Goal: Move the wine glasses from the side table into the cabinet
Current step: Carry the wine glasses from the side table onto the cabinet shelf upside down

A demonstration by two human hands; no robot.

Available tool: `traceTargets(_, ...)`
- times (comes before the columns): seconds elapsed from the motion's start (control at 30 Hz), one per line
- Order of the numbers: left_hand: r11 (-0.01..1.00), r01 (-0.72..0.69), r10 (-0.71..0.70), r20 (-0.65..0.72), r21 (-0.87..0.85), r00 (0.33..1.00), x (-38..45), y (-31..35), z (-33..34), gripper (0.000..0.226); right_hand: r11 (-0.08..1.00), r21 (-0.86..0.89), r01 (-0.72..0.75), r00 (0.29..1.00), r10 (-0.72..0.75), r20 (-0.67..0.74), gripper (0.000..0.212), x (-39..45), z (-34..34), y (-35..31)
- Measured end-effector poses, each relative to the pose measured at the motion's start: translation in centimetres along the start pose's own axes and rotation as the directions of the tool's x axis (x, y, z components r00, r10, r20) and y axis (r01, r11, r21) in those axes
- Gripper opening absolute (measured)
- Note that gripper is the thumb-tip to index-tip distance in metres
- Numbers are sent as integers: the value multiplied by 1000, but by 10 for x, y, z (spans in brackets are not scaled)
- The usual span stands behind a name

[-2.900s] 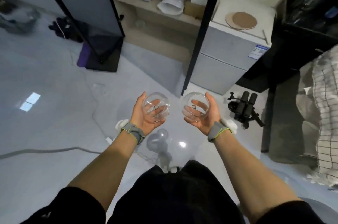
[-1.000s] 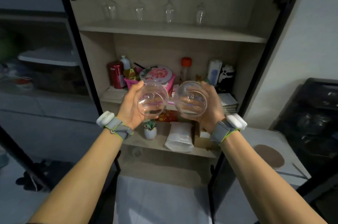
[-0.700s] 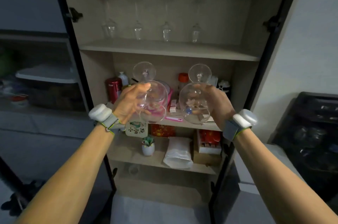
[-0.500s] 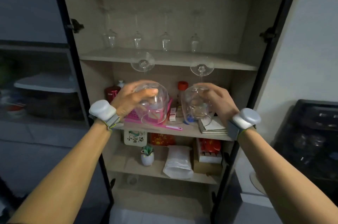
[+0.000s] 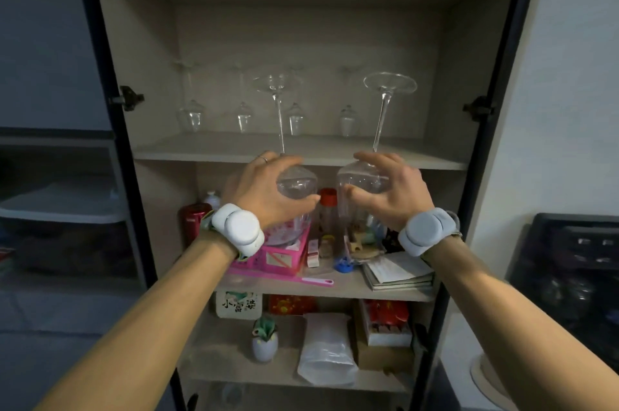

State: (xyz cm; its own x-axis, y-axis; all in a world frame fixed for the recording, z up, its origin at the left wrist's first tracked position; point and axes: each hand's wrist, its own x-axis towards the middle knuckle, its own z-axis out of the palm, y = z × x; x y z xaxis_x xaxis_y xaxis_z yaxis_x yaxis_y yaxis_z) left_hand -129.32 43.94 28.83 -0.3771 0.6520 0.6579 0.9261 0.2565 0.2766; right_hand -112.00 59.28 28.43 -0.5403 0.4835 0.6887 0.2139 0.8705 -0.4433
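Observation:
I stand before the open cabinet [image 5: 445,75]. My left hand [image 5: 264,189] grips the bowl of an upside-down wine glass [image 5: 279,115], its foot pointing up. My right hand [image 5: 390,189] grips the bowl of a second inverted wine glass [image 5: 382,115] the same way. Both glasses are held in front of the glass shelf [image 5: 321,149], their bowls just below its front edge. Several small stemmed glasses [image 5: 244,117] stand inverted in a row at the back of that shelf.
The shelf below holds a pink basket [image 5: 278,256], a red tin [image 5: 192,219], a red-capped bottle [image 5: 328,206] and a stack of booklets [image 5: 398,273]. Lower down sit a small vase [image 5: 264,343] and a white bag [image 5: 326,350]. A black door frame [image 5: 110,109] flanks the left.
Both hands turned the glasses from lying sideways to foot-up and raised them from the cluttered shelf's height to the glass shelf's edge. My view tilted up from the floor to the cabinet.

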Motion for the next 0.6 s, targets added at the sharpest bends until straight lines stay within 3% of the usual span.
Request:
traceTargets(0.23, 998, -52, 55, -89, 38, 995, 70, 2, 18, 75, 995, -95, 42, 994, -51, -93, 58, 56, 1, 11)
traceTargets(0.6, 998, -59, 57, -130, -11, 990, 179, -5, 82, 71, 998, -53, 23, 993, -30, -117, 53, 148, 12, 94)
